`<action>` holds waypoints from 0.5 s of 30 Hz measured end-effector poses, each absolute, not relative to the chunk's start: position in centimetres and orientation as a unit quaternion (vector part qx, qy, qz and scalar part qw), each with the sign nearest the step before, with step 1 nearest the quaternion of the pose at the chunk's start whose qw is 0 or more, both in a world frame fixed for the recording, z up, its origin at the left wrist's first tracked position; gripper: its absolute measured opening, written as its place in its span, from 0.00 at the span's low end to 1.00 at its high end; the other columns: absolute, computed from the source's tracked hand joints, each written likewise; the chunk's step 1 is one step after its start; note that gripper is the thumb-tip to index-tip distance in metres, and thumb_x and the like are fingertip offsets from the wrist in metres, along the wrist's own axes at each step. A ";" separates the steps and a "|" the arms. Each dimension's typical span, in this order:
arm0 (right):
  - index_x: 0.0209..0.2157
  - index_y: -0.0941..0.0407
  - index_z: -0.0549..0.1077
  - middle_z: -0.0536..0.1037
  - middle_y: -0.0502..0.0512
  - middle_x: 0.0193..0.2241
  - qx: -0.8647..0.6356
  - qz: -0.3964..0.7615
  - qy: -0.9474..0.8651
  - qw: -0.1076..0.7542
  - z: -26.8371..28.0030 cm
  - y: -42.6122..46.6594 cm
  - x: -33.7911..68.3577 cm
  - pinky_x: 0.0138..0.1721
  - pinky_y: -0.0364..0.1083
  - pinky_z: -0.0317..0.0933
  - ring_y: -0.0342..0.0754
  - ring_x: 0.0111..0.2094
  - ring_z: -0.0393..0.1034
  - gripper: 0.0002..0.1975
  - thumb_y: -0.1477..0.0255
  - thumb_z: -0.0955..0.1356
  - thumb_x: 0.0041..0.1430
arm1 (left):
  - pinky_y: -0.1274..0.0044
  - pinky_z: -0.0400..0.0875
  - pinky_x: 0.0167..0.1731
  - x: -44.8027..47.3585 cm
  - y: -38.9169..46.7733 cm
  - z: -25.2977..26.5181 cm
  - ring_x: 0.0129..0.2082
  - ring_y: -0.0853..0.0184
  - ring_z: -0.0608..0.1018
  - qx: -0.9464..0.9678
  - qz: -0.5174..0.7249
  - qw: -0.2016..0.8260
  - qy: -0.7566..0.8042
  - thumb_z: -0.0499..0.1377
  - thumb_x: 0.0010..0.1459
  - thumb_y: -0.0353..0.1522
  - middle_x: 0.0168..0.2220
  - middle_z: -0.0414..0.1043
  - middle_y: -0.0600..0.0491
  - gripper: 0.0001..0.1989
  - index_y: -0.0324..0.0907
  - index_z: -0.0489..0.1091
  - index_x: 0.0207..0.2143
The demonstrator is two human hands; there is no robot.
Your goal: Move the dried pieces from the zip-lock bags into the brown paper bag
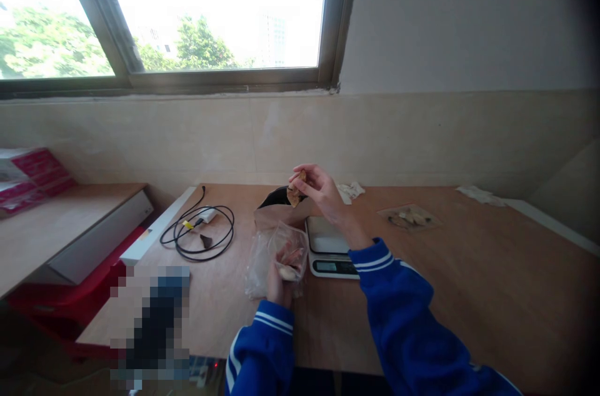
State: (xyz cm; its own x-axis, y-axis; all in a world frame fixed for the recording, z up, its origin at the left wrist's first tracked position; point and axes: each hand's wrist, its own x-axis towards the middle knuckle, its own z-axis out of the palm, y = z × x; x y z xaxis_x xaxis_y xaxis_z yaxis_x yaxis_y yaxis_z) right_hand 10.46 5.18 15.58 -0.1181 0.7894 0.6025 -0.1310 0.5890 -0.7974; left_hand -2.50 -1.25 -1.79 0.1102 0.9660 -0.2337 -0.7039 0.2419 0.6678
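My right hand (315, 187) is raised over the open mouth of a brown bag with a dark inside (281, 215). Pinched in its fingers is a brown, dried-looking piece (296, 190), whose exact kind I cannot make out. Lower down, my left hand (281, 268) is closed around a small see-through plastic bag (293, 238), with a pale piece (287, 273) at its bottom. More see-through plastic bags (257, 268) lie beside that hand. A white digital kitchen scale (328, 238) stands just right of it, partly hidden by my right forearm.
A see-through bag of pale pieces (410, 217) lies on the table (469, 296) to the right. At left are a coiled black cable (197, 257) with a white adapter (209, 215) and a pixelated dark object (157, 315). Crumpled white tissue (350, 192) lies by the wall.
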 end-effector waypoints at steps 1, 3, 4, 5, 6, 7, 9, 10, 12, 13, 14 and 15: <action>0.42 0.54 0.68 0.74 0.52 0.34 -0.267 0.364 -0.655 0.606 15.4 5.4 10.4 0.38 0.45 0.66 0.45 0.35 0.70 0.16 0.62 0.70 0.54 | 0.74 0.66 0.25 -2.5 -1.2 -1.9 0.25 0.65 0.75 0.203 0.580 0.719 0.325 0.52 0.59 0.43 0.41 0.76 0.42 0.24 0.38 0.63 0.53; 0.43 0.54 0.67 0.73 0.52 0.34 -0.291 0.331 -0.665 0.603 15.0 5.9 10.2 0.37 0.45 0.66 0.45 0.34 0.70 0.17 0.61 0.69 0.55 | 0.75 0.65 0.25 -2.6 -1.2 -2.0 0.25 0.65 0.75 0.208 0.576 0.722 0.321 0.51 0.59 0.43 0.41 0.76 0.43 0.23 0.40 0.64 0.53; 0.44 0.54 0.66 0.73 0.52 0.34 -0.302 0.309 -0.667 0.607 14.8 6.2 10.1 0.37 0.45 0.66 0.45 0.34 0.70 0.17 0.61 0.68 0.55 | 0.75 0.66 0.25 -2.6 -1.2 -2.0 0.26 0.65 0.75 0.209 0.576 0.722 0.320 0.51 0.59 0.43 0.41 0.76 0.43 0.23 0.40 0.64 0.52; 0.45 0.54 0.66 0.73 0.52 0.34 -0.314 0.288 -0.666 0.612 14.6 6.4 9.9 0.37 0.45 0.66 0.45 0.34 0.70 0.17 0.61 0.68 0.56 | 0.75 0.66 0.25 -2.6 -1.2 -2.1 0.26 0.65 0.75 0.208 0.577 0.722 0.319 0.51 0.60 0.43 0.41 0.76 0.43 0.22 0.40 0.65 0.52; 0.46 0.54 0.66 0.73 0.52 0.35 -0.327 0.268 -0.662 0.619 14.5 6.5 9.7 0.37 0.45 0.66 0.45 0.35 0.70 0.18 0.61 0.67 0.57 | 0.75 0.66 0.25 -2.6 -1.2 -2.1 0.27 0.65 0.76 0.206 0.578 0.722 0.320 0.51 0.60 0.43 0.41 0.76 0.43 0.22 0.40 0.65 0.51; 0.46 0.54 0.65 0.73 0.53 0.35 -0.340 0.248 -0.655 0.628 14.4 6.6 9.6 0.37 0.45 0.66 0.45 0.35 0.70 0.17 0.61 0.67 0.57 | 0.75 0.66 0.25 -2.6 -1.2 -2.1 0.27 0.65 0.76 0.205 0.578 0.721 0.322 0.50 0.60 0.43 0.41 0.75 0.43 0.22 0.41 0.65 0.51; 0.47 0.54 0.65 0.74 0.54 0.35 -0.366 0.216 -0.633 0.647 14.3 6.8 9.3 0.38 0.45 0.65 0.46 0.35 0.70 0.17 0.62 0.66 0.58 | 0.76 0.66 0.23 -2.5 -1.2 -2.1 0.26 0.65 0.75 0.208 0.576 0.720 0.326 0.51 0.59 0.43 0.41 0.75 0.44 0.22 0.41 0.65 0.52; 0.47 0.54 0.64 0.74 0.54 0.35 -0.376 0.202 -0.621 0.657 14.4 6.8 9.2 0.38 0.45 0.65 0.46 0.35 0.70 0.17 0.62 0.66 0.58 | 0.76 0.66 0.23 -2.5 -1.2 -2.2 0.25 0.66 0.75 0.211 0.574 0.720 0.327 0.51 0.59 0.43 0.42 0.75 0.44 0.23 0.41 0.64 0.53; 0.47 0.55 0.64 0.74 0.54 0.35 -0.393 0.174 -0.603 0.671 14.6 6.8 9.0 0.38 0.46 0.65 0.47 0.35 0.70 0.16 0.63 0.65 0.59 | 0.76 0.66 0.22 -2.5 -1.3 -2.1 0.24 0.67 0.74 0.215 0.575 0.718 0.328 0.53 0.58 0.44 0.42 0.75 0.44 0.25 0.40 0.63 0.54; 0.47 0.55 0.64 0.73 0.54 0.35 -0.400 0.159 -0.603 0.672 14.7 6.8 9.0 0.38 0.46 0.65 0.47 0.35 0.70 0.16 0.64 0.65 0.59 | 0.76 0.66 0.22 -2.5 -1.3 -2.1 0.24 0.67 0.74 0.215 0.577 0.716 0.328 0.54 0.57 0.44 0.41 0.75 0.44 0.26 0.40 0.63 0.54; 0.47 0.55 0.64 0.73 0.54 0.35 -0.403 0.143 -0.611 0.666 14.8 6.7 9.0 0.38 0.46 0.65 0.47 0.35 0.70 0.15 0.65 0.65 0.60 | 0.76 0.67 0.23 -2.5 -1.4 -2.1 0.24 0.67 0.74 0.214 0.579 0.716 0.327 0.54 0.57 0.44 0.41 0.75 0.44 0.26 0.39 0.63 0.54; 0.46 0.55 0.65 0.73 0.54 0.35 -0.404 0.124 -0.630 0.652 14.8 6.6 8.9 0.39 0.46 0.65 0.47 0.36 0.70 0.14 0.67 0.64 0.60 | 0.76 0.68 0.24 -2.5 -1.4 -2.1 0.25 0.67 0.74 0.213 0.580 0.716 0.327 0.55 0.57 0.44 0.40 0.75 0.45 0.26 0.40 0.64 0.53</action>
